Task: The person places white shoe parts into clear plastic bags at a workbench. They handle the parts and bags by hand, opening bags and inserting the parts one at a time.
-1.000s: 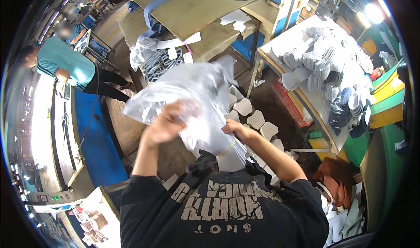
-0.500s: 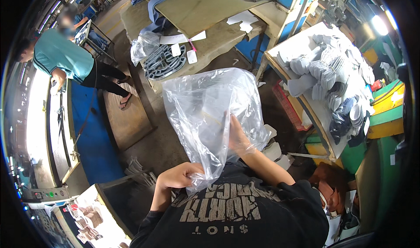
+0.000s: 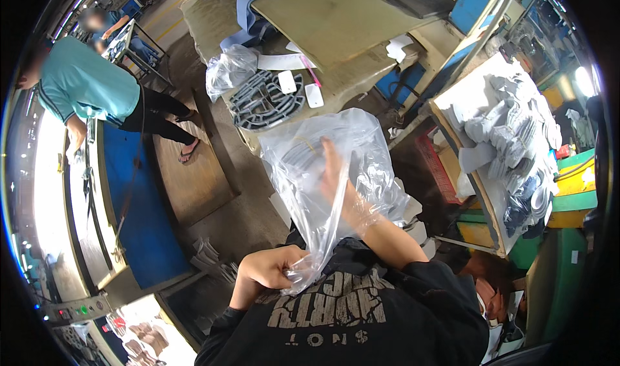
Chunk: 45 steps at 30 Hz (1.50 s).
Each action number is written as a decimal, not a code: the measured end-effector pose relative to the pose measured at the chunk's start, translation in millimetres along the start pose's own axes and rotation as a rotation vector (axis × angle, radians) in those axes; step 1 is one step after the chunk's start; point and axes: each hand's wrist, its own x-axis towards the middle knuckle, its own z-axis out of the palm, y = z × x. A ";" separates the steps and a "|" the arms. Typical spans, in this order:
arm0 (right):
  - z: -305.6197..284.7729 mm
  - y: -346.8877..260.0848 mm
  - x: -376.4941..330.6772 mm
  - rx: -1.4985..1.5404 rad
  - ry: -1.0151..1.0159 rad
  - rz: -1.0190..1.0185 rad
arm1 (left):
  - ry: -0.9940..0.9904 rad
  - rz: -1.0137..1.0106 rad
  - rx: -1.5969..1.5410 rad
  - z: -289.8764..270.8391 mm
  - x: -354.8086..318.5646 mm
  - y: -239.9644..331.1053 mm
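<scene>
Your left hand (image 3: 272, 266) pinches a clear plastic bag (image 3: 371, 153), apparently steadying it around your right hand (image 3: 338, 178), its grip unclear

The left hand (image 3: 272, 266) is curled close to the torso (image 3: 349, 346); the right hand (image 3: 336, 175) reaches farther forward, its forearm (image 3: 391, 240) slanting inward.
</scene>
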 end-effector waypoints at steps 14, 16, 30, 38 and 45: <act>149.4 156.9 187.6 -0.779 0.645 0.343 | 0.809 0.259 -0.317 -154.3 -167.5 44.8; 160.5 155.8 204.7 -1.009 0.541 0.365 | 0.838 0.231 -0.414 -169.3 -176.9 42.5; 87.6 125.3 270.1 -1.228 -0.225 0.310 | 0.690 -0.297 -0.007 -280.0 -194.3 93.9; 119.8 142.9 251.9 -1.288 -0.183 0.262 | 0.772 -0.333 0.044 -277.8 -187.0 101.6; 120.0 102.9 261.7 -1.160 -0.218 0.183 | 0.674 -0.402 0.370 -280.9 -193.1 131.9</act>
